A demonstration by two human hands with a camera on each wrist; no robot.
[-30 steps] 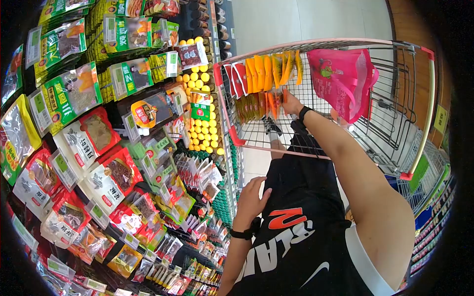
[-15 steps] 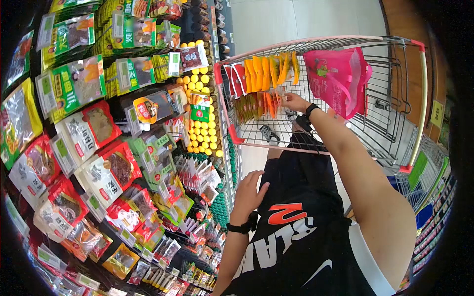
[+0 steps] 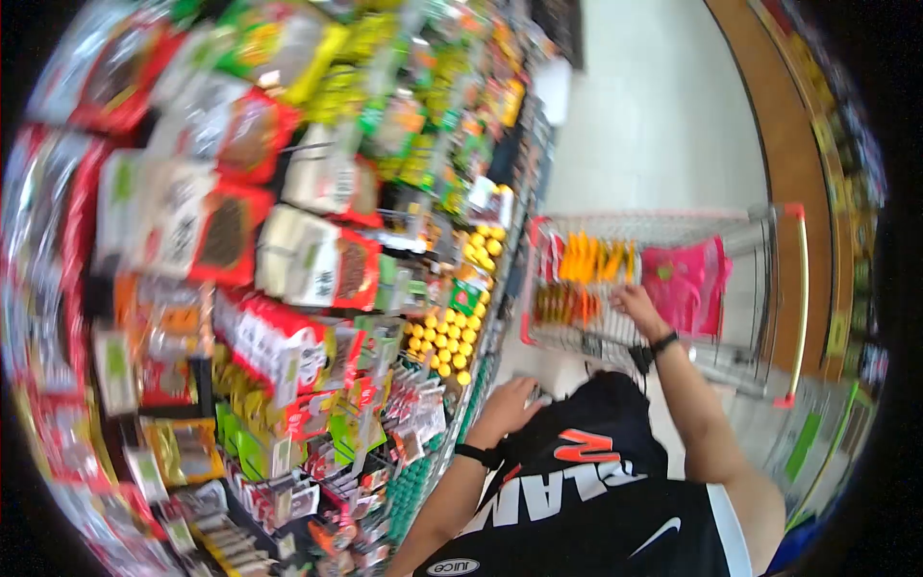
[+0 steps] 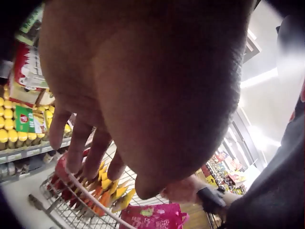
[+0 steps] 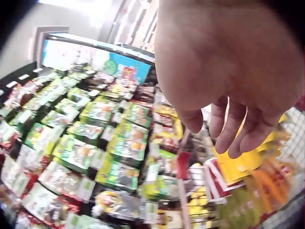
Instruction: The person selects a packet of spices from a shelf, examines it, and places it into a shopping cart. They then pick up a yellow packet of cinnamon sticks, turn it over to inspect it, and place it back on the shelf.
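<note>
My right hand [image 3: 637, 306] hangs over the shopping cart, between the rows of packets and a pink bag [image 3: 681, 286]. Its fingers are loosely bent with nothing in them, as the right wrist view shows of the hand [image 5: 228, 71]. Yellow packets [image 3: 596, 260] stand in a row, beside orange ones [image 3: 584, 306] and red-and-white ones [image 5: 217, 179]. In front of the black shirt, my left hand [image 3: 508, 412] is held empty with relaxed fingers; in the left wrist view, the hand [image 4: 138, 90] covers much of the picture, above the cart's rim [image 4: 90, 194].
Shelves of hanging packets [image 3: 226, 231] fill the left side, with yellow-capped bottles [image 3: 444, 338] by the cart. Pale floor [image 3: 654, 106] stretches beyond it. A brown shelf edge [image 3: 788, 144] runs along the right, and another cart [image 3: 817, 442] stands behind at the right.
The head view has swung toward the shelves, so the cart appears lower and farther right. My right hand has come away from the orange packets toward the pink bag; my left hand stays relaxed.
</note>
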